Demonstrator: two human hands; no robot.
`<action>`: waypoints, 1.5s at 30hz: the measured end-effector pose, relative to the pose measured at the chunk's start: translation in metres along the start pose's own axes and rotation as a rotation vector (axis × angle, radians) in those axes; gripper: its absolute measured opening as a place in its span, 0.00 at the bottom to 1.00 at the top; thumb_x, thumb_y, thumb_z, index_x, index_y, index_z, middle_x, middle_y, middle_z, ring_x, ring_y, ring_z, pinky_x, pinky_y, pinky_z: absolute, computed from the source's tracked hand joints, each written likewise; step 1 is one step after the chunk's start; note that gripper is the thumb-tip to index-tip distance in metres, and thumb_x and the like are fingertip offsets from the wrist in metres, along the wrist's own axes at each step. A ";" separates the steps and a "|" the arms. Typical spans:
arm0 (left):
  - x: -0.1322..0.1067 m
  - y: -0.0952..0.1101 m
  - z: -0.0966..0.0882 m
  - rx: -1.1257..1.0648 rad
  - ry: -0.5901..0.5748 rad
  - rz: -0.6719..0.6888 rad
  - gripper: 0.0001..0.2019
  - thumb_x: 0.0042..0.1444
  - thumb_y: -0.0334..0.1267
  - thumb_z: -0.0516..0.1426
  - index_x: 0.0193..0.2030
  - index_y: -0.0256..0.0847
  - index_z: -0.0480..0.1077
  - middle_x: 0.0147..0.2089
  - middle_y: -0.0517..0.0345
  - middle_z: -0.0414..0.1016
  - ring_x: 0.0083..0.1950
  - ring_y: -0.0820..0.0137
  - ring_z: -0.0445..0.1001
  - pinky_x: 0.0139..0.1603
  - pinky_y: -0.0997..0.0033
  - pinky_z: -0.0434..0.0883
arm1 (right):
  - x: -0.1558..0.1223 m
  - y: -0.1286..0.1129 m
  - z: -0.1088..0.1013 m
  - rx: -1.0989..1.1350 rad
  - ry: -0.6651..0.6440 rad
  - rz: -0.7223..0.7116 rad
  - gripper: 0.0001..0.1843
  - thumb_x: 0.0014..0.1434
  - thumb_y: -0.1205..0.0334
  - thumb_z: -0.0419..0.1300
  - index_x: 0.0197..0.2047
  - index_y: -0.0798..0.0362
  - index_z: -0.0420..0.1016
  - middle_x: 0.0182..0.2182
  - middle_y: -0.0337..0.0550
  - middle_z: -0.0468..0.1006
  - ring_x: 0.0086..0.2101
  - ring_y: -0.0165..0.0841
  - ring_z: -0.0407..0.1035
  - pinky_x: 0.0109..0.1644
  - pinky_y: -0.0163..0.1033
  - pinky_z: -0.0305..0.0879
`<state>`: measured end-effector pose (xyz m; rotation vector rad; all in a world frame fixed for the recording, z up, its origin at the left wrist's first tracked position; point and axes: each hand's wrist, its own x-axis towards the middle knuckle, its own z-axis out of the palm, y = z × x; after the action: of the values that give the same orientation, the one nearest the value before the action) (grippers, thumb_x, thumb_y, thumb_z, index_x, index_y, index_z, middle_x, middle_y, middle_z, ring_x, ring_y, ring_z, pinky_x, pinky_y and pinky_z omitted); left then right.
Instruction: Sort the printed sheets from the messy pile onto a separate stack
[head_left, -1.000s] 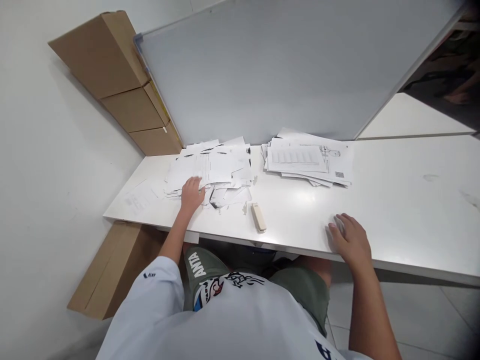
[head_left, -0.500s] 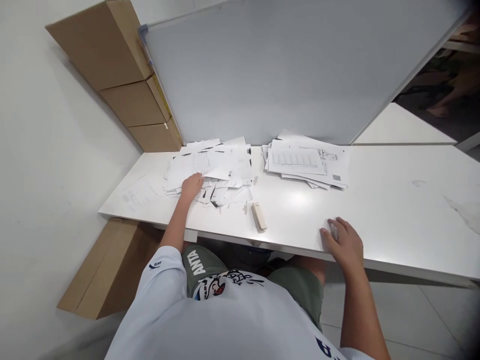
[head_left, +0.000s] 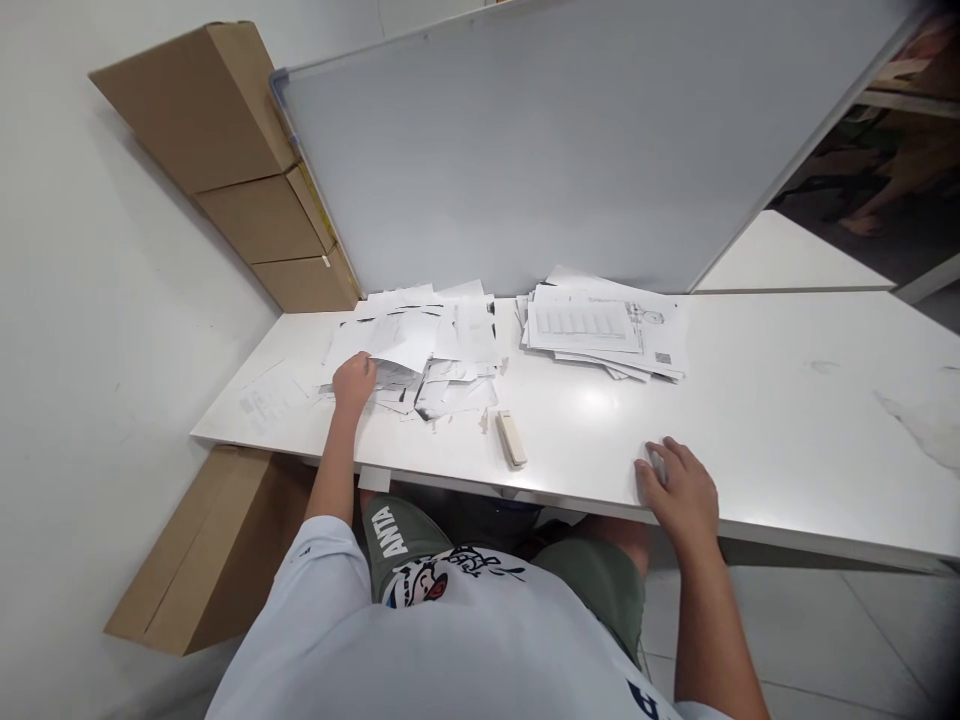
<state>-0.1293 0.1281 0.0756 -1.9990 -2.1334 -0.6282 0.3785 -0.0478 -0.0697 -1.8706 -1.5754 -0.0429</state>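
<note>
At the left paper pile, my left hand (head_left: 355,381) pinches the edge of a sheet of paper (head_left: 405,338), whose near side is lifted off the pile. Loose sheets and torn pieces (head_left: 457,390) lie around and under it. My right hand (head_left: 681,485) rests near the table's front edge with its fingers apart and slightly bent, holding nothing. Between the hands lies a cream stapler (head_left: 511,438). A second stack of printed papers (head_left: 600,330) sits to the right of the first pile.
A whiteboard (head_left: 495,150) leans behind the white table (head_left: 765,400). Cardboard boxes (head_left: 210,110) are stacked at the back left, and another carton (head_left: 202,550) is below the table's left end. A crumpled clear plastic piece (head_left: 926,425) lies at the far right.
My left hand has moved left and slightly toward me, and the sheet's near edge is now raised in its fingers. My right hand stays in place; the view has shifted slightly.
</note>
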 end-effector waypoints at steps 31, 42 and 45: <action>-0.146 -0.020 0.020 -0.399 -0.098 -0.169 0.17 0.62 0.42 0.53 0.55 0.42 0.69 0.62 0.48 0.71 0.65 0.61 0.68 0.64 0.61 0.66 | 0.003 -0.281 0.065 0.597 -0.537 -0.455 0.23 0.67 0.52 0.48 0.58 0.52 0.71 0.60 0.54 0.71 0.61 0.48 0.62 0.66 0.61 0.56; -0.145 -0.009 0.013 -0.124 -0.416 -0.013 0.39 0.57 0.57 0.58 0.70 0.43 0.55 0.76 0.46 0.47 0.77 0.47 0.39 0.74 0.40 0.40 | 0.013 -0.180 0.051 0.581 -0.447 -0.427 0.17 0.68 0.53 0.47 0.38 0.48 0.75 0.44 0.46 0.80 0.59 0.44 0.66 0.68 0.64 0.49; -0.142 -0.003 0.013 -0.126 -0.424 -0.027 0.32 0.60 0.53 0.56 0.68 0.43 0.59 0.75 0.47 0.50 0.77 0.47 0.41 0.74 0.37 0.41 | 0.022 -0.163 0.046 0.665 -0.474 -0.430 0.20 0.68 0.52 0.47 0.30 0.48 0.73 0.43 0.44 0.81 0.57 0.42 0.69 0.69 0.61 0.52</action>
<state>-0.1160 0.0030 0.0078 -2.3491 -2.4053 -0.3737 0.2224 0.0000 -0.0187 -1.0469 -1.9643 0.6931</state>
